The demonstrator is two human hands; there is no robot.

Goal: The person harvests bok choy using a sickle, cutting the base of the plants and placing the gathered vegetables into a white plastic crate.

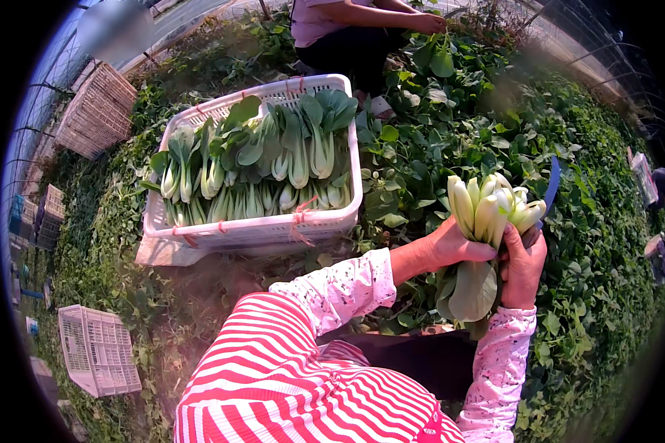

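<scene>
A bunch of bok choy (486, 207) is gripped between both hands, its pale stem ends up and its green leaves hanging below. My left hand (460, 246) wraps the bunch from the left. My right hand (523, 266) closes around its right side, thumb against the stems. A curved blue blade (552, 185) sticks up beside the right hand; its handle is hidden, and I cannot tell how it is held. To the left stands a white plastic crate (255, 226) with rows of bok choy (296, 160) laid in it, red ties on its rim.
Beyond the crate a co-worker (360, 33) squats, holding a leafy plant. Stacked crates (97, 111) stand at the upper left, and another white crate (100, 351) lies at the lower left. Low leafy plants (587, 266) cover the ground around me.
</scene>
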